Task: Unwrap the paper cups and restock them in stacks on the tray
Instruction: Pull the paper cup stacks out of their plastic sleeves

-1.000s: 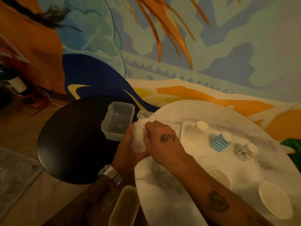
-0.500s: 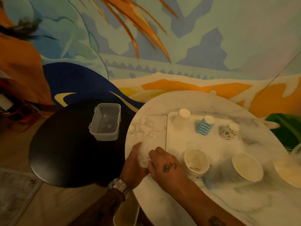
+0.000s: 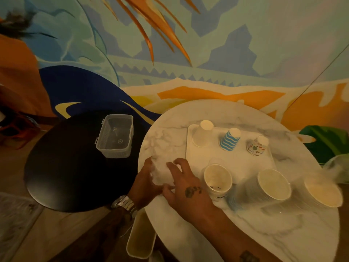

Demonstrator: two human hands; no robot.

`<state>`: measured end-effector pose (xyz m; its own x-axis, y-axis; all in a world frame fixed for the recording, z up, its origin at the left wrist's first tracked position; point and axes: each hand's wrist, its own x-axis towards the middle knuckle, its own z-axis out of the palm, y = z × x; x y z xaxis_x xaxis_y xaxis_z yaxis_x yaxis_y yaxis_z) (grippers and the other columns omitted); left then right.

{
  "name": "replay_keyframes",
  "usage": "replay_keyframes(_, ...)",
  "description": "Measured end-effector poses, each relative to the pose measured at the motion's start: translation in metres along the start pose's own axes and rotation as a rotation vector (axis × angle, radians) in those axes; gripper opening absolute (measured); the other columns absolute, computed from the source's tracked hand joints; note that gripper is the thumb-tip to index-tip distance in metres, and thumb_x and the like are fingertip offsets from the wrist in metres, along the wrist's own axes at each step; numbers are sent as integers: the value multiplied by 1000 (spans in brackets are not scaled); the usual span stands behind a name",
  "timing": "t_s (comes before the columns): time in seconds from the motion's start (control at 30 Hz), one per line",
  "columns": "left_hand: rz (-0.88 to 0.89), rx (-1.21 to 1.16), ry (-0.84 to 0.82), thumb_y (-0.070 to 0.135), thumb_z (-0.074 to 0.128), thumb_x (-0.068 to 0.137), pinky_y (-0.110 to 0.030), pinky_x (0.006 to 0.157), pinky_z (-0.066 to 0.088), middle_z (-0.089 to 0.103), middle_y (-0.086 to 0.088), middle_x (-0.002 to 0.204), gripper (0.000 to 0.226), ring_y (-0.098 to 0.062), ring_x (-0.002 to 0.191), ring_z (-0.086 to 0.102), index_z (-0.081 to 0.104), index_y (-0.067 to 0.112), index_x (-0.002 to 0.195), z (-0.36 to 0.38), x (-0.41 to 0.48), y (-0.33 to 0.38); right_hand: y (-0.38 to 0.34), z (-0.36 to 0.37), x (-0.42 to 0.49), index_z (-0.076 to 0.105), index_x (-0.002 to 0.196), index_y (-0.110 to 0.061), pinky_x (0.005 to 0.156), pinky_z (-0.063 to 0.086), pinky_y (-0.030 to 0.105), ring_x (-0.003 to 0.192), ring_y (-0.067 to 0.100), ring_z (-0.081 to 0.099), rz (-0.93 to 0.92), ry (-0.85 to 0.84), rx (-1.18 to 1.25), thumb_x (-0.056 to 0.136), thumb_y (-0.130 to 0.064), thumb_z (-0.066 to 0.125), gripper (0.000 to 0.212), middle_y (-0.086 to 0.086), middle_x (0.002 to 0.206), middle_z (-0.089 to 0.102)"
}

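A crumpled ball of clear plastic wrap (image 3: 161, 173) sits between my hands at the left edge of the marble table (image 3: 283, 233). My left hand (image 3: 144, 184) cups it from the left. My right hand (image 3: 186, 190) arches its spread fingers over it, thumb under its near side. On the white tray (image 3: 238, 161) stand three upside-down cups: a white cup (image 3: 203, 134), a blue-striped cup (image 3: 229, 139) and a patterned cup (image 3: 257, 146). Three wrapped cup stacks lie with mouths toward me: one (image 3: 218, 178) on the tray's near edge, a second (image 3: 273, 184) and a third (image 3: 323, 191) to the right.
A clear plastic box (image 3: 115, 136) stands on the black round table (image 3: 62, 167) to the left. A cream bin (image 3: 140, 235) sits below the gap between the tables. A painted wall runs close behind. A plastic bag (image 3: 338, 167) lies at the far right.
Both hands have come down and toward me with the wrap, from near the clear box to the marble table's left edge. My right fingers have spread apart.
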<state>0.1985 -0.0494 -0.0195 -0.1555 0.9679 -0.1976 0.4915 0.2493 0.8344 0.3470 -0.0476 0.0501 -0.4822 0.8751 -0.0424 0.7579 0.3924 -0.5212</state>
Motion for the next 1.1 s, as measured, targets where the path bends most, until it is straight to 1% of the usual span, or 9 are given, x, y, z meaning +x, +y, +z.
replay_keyframes(0.07,21,-56,-23,4,76,75,-17,87,45,50,14,124,84,-3,110,53,29,28,141,-6,1,2,-2,-11,0,36,147,-23,90,52,28,104,20,63,14,24,26,96,-38,53,56,-4,150,25)
replay_keyframes(0.13,-21,-126,-48,4,75,79,-31,106,40,41,1,145,86,-13,130,44,23,20,146,-13,4,9,-3,-22,-1,39,146,-23,87,53,29,99,19,64,15,72,64,94,-41,54,56,-5,147,30)
replay_keyframes(0.2,48,-106,-25,24,85,70,-36,111,35,32,-1,152,103,-16,138,35,19,17,148,-23,4,14,-3,-31,-2,41,144,-24,87,52,26,96,17,63,19,114,93,93,-43,55,56,-6,143,37)
replay_keyframes(0.27,192,-82,27,55,85,53,-27,107,34,33,10,150,119,-6,136,35,20,26,148,-34,-2,23,-3,-40,-5,42,144,-26,89,51,27,98,17,63,33,127,110,94,-44,54,55,-7,141,42)
replay_keyframes(0.37,283,-119,149,67,77,51,-11,101,33,40,12,145,114,1,131,40,27,25,144,-43,-13,46,0,-56,-14,45,141,-27,93,49,28,101,17,62,19,171,130,94,-44,55,51,-8,137,47)
replay_keyframes(0.53,442,-56,322,61,66,64,5,86,34,43,32,120,75,23,110,42,47,26,128,-34,-27,107,10,-86,-32,52,135,-25,89,43,19,97,16,63,-20,289,149,92,-39,59,46,-7,130,55)
replay_keyframes(0.63,526,-25,294,58,63,72,-2,92,39,53,19,118,58,10,113,49,53,28,121,-13,-36,145,19,-117,-50,55,134,-26,80,36,7,89,8,62,-35,374,165,92,-39,62,45,-9,127,57)
replay_keyframes(0.83,595,-240,152,43,68,77,-26,92,52,63,2,117,47,-17,113,61,59,17,115,47,-53,207,50,-186,-98,56,121,-44,66,48,5,92,-10,56,-2,568,328,88,-43,64,34,-28,109,55)
replay_keyframes(1.1,553,-386,-57,24,80,74,-31,94,52,68,5,109,36,-17,108,64,65,20,107,135,-68,260,147,-254,-157,64,114,-31,70,50,15,93,2,61,97,891,333,86,-24,67,29,-23,101,62)
